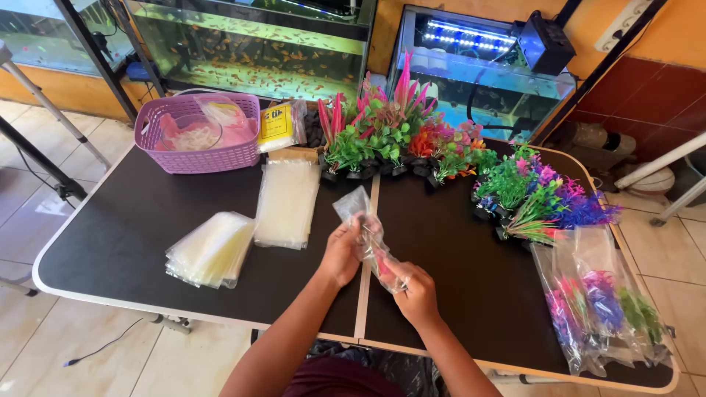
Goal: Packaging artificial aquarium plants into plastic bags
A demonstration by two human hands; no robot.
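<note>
Both my hands hold one clear plastic bag [362, 220] over the middle of a black folding table [125, 242]. My left hand [340, 254] grips the bag's upper part. My right hand [415, 292] pinches its lower end, where something pink shows inside. Two stacks of empty clear bags lie to the left: one stack [212, 248] near the front and a taller stack [287, 202] behind it.
Artificial aquarium plants stand in a row at the back [390, 140] and in a heap at the right [537, 195]. Bagged plants [599, 305] lie at the front right corner. A purple basket [197, 132] sits at the back left. Fish tanks [257, 44] stand behind the table.
</note>
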